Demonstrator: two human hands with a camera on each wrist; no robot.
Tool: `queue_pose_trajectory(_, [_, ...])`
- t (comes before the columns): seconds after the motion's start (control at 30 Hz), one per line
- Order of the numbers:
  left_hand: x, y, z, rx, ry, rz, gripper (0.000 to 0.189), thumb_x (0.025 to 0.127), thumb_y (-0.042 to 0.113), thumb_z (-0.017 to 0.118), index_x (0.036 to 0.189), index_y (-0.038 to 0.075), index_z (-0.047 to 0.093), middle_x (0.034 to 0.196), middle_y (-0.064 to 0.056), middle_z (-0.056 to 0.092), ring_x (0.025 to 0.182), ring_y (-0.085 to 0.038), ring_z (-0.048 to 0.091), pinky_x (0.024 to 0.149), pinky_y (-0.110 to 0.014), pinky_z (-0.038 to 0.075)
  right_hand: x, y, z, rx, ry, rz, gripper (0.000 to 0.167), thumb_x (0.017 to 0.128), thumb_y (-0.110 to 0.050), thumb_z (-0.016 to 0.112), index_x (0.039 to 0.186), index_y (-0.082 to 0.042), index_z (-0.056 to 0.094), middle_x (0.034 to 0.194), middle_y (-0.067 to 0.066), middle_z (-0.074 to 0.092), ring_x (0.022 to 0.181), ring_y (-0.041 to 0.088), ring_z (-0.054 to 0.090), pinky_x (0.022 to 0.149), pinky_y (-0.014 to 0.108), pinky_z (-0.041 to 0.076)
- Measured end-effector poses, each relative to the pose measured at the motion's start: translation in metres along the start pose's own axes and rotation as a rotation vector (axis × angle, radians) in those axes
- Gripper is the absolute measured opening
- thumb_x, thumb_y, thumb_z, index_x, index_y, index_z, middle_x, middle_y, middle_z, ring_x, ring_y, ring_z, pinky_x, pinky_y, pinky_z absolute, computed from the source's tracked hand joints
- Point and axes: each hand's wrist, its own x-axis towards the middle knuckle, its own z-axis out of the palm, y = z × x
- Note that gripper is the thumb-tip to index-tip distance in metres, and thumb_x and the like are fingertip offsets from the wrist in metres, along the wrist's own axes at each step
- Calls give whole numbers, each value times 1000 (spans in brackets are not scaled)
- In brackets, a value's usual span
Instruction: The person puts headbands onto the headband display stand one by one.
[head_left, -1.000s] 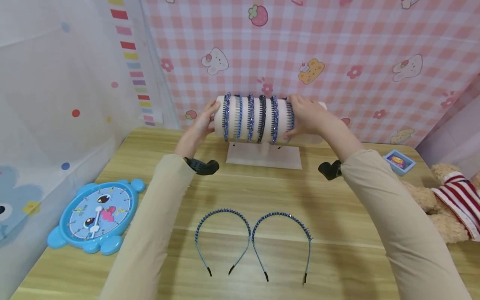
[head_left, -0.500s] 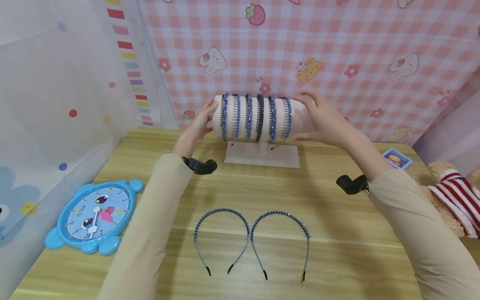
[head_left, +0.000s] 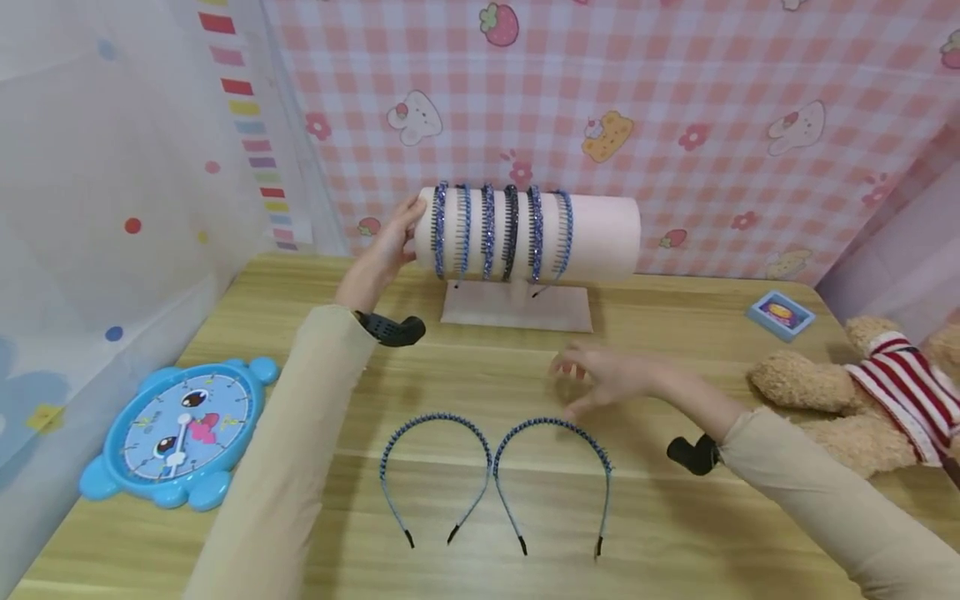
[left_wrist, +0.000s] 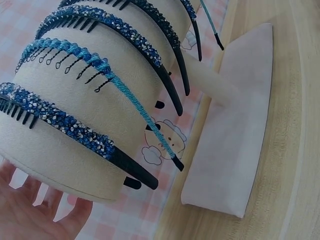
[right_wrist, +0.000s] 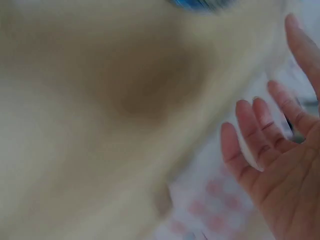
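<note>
A pale cylindrical headband stand [head_left: 603, 237] on a flat base stands at the back of the table. Several blue and black beaded headbands [head_left: 535, 233] ring its left and middle part. My left hand [head_left: 390, 242] grips the cylinder's left end; in the left wrist view its fingers [left_wrist: 75, 217] curl at the end's rim, beside a blue glittery headband [left_wrist: 65, 122]. Two thin blue headbands lie side by side in front, a left one [head_left: 437, 416] and a right one [head_left: 553, 422]. Just behind the right one hovers my right hand [head_left: 611, 377], fingers loosely bent, holding nothing.
A blue toy clock [head_left: 187, 425] lies at the left. At the right are a teddy bear [head_left: 832, 400] in a striped top and a small blue box [head_left: 782, 315]. A pink checked cloth [head_left: 675, 75] hangs behind the table.
My right hand has let go of the rightmost headband on the stand and moved down toward the headbands lying in front. My left hand has stayed at the stand's left end.
</note>
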Motion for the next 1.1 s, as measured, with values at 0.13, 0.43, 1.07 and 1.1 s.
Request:
queue_pose_trajectory(0.13, [0, 0, 0, 4, -7, 3, 62, 96, 44, 35, 148, 25, 8, 154, 1, 15, 139, -21, 20, 111, -47, 19, 2, 6, 26, 69, -98, 2, 53, 78, -20, 72, 118, 1, 45, 104, 13, 52, 87, 17, 52, 74, 25, 46])
queue_pose_trajectory(0.43, [-1, -1, 0, 10, -13, 10, 61, 96, 44, 34, 148, 24, 9, 153, 0, 17, 138, -21, 21, 111, -47, 19, -5, 21, 28, 136, -110, -2, 28, 82, 0, 58, 109, 4, 54, 84, 5, 59, 74, 7, 52, 61, 18, 46])
queue_pose_trajectory(1.07, [1, -1, -3, 20, -2, 7, 62, 95, 45, 35, 148, 24, 9, 153, 0, 16, 138, -22, 21, 111, -47, 19, -71, 51, -80, 457, 204, 481, 62, 88, -37, 58, 130, 4, 39, 107, 6, 56, 92, 10, 55, 83, 38, 52])
queue_pose_trajectory(1.1, [0, -1, -2, 22, -2, 9, 62, 95, 45, 35, 148, 24, 9, 153, 0, 16, 138, -22, 21, 111, -47, 19, -71, 52, -82, 469, 231, 489, 64, 88, -38, 59, 130, 5, 38, 106, 4, 57, 91, 8, 56, 83, 37, 52])
